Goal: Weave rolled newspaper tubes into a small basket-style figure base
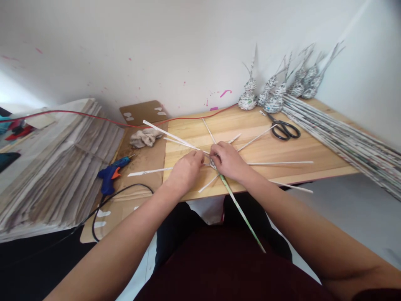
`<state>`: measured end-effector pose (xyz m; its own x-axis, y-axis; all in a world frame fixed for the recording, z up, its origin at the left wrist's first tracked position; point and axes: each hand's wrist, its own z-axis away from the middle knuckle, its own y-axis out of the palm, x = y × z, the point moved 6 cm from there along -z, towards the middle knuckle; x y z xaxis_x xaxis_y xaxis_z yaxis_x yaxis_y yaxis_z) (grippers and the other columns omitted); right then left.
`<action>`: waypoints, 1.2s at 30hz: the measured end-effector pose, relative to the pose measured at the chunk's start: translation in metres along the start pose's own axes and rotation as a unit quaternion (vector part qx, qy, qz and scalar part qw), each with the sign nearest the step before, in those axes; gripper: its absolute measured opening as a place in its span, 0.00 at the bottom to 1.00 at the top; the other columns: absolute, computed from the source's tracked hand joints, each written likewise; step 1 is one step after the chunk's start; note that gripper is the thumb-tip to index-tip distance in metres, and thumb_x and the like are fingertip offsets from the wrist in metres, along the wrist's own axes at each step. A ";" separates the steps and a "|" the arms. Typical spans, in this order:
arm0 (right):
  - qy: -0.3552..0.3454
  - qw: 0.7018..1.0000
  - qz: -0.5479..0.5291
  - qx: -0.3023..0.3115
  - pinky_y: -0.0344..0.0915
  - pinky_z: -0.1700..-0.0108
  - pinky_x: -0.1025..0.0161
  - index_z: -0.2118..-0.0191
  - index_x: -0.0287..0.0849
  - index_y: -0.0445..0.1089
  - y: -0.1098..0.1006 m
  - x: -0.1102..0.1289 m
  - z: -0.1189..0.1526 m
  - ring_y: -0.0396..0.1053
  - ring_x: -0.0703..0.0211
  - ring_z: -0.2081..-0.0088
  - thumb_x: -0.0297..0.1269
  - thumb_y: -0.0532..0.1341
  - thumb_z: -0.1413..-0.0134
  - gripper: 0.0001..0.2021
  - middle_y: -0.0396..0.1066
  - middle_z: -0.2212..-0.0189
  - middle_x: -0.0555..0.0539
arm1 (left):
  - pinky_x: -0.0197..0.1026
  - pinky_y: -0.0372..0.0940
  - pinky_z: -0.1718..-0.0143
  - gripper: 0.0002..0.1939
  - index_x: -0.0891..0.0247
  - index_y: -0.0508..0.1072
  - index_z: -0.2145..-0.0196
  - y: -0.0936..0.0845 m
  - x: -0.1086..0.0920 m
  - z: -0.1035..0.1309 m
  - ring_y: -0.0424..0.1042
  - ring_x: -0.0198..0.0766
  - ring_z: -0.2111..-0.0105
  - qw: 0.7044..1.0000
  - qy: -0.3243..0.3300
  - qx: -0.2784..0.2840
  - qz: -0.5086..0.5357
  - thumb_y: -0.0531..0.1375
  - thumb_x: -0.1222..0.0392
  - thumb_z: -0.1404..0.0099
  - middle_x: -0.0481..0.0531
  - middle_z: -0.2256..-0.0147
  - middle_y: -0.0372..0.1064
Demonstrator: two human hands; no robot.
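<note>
Rolled paper sticks fan out like spokes from a small woven centre (213, 163) on the wooden table. My left hand (187, 168) is closed, its thumb and fingers pinched on a paper stick (175, 136) just left of that centre. Over the centre, my right hand (227, 161) is closed, with its fingertips pressing on the woven middle and partly hiding it. One greenish paper stick (242, 213) runs from the centre past the table's front edge toward my lap. Other white spokes (282, 162) reach out to the right.
Black scissors (284, 130) lie right of the work. Several woven paper gourds (247, 96) stand at the wall, beside a bundle of long paper sticks (341, 138). To the left are a blue glue gun (109, 173), a crumpled cloth (145, 137) and a newspaper stack (62, 167). A red cord (188, 118) crosses behind.
</note>
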<state>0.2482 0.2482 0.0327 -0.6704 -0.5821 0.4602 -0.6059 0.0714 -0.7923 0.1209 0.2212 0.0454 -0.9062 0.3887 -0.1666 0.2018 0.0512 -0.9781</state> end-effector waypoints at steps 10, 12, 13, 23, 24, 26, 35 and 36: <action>-0.007 1.000 0.013 -0.001 0.58 0.59 0.60 0.67 0.41 0.66 0.003 -0.002 0.000 0.63 0.53 0.63 0.25 0.55 0.48 0.06 0.66 0.68 0.44 | 0.43 0.61 0.60 0.10 0.55 0.76 0.59 -0.002 -0.015 0.004 0.66 0.41 0.60 0.972 0.186 -0.114 -0.093 0.55 0.63 0.32 0.52 0.61 0.70; -0.010 1.000 0.018 -0.001 0.57 0.60 0.59 0.68 0.41 0.66 0.003 -0.002 -0.001 0.63 0.53 0.64 0.26 0.55 0.48 0.05 0.65 0.69 0.44 | 0.44 0.61 0.56 0.09 0.60 0.75 0.60 -0.003 -0.021 0.001 0.65 0.41 0.58 0.963 0.235 -0.099 -0.089 0.55 0.63 0.32 0.53 0.59 0.70; -0.010 1.000 0.020 0.000 0.57 0.60 0.59 0.68 0.42 0.66 0.003 -0.002 -0.001 0.62 0.53 0.64 0.26 0.54 0.48 0.05 0.65 0.70 0.44 | 0.44 0.61 0.55 0.08 0.62 0.74 0.61 -0.003 -0.024 -0.002 0.65 0.41 0.58 0.959 0.256 -0.083 -0.087 0.55 0.63 0.32 0.54 0.59 0.71; 0.012 1.000 -0.013 0.004 0.59 0.59 0.59 0.67 0.40 0.68 0.001 -0.003 0.000 0.63 0.54 0.63 0.24 0.55 0.50 0.07 0.66 0.69 0.44 | 0.44 0.65 0.52 0.08 0.62 0.73 0.61 -0.012 -0.023 -0.010 0.69 0.39 0.56 0.972 0.167 -0.091 0.136 0.55 0.69 0.35 0.53 0.59 0.71; 0.014 1.000 -0.016 0.004 0.59 0.58 0.59 0.65 0.39 0.68 0.001 -0.003 0.000 0.64 0.53 0.62 0.24 0.55 0.50 0.08 0.67 0.68 0.44 | 0.44 0.66 0.51 0.11 0.62 0.72 0.57 -0.013 -0.023 -0.008 0.69 0.38 0.54 0.967 0.129 -0.117 0.185 0.54 0.70 0.35 0.53 0.56 0.70; 0.023 0.999 -0.022 0.001 0.60 0.56 0.59 0.62 0.38 0.69 0.000 -0.004 0.001 0.65 0.53 0.61 0.24 0.54 0.50 0.11 0.68 0.66 0.43 | 0.43 0.67 0.51 0.16 0.62 0.69 0.52 -0.013 -0.025 -0.007 0.70 0.37 0.55 0.956 0.059 -0.157 0.240 0.52 0.72 0.36 0.54 0.55 0.69; 0.057 0.996 -0.054 -0.036 0.63 0.56 0.59 0.66 0.39 0.67 -0.003 -0.010 0.001 0.66 0.54 0.62 0.22 0.51 0.50 0.11 0.69 0.67 0.42 | 0.44 0.69 0.53 0.17 0.65 0.67 0.51 0.005 -0.034 -0.017 0.70 0.41 0.56 0.975 -0.023 -0.150 0.165 0.53 0.73 0.37 0.58 0.56 0.68; 0.064 0.994 -0.067 -0.052 0.63 0.56 0.58 0.65 0.40 0.67 -0.005 -0.012 0.002 0.66 0.54 0.61 0.21 0.51 0.51 0.11 0.69 0.67 0.42 | 0.45 0.68 0.53 0.16 0.65 0.66 0.51 0.007 -0.034 -0.016 0.70 0.42 0.56 0.976 -0.016 -0.150 0.155 0.53 0.72 0.36 0.58 0.56 0.68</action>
<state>0.2600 0.2533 0.0306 -0.6254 -0.4840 0.6121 -0.7304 0.0872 -0.6774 0.1590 0.2236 0.0458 -0.7946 0.3992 -0.4574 0.5637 0.2052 -0.8001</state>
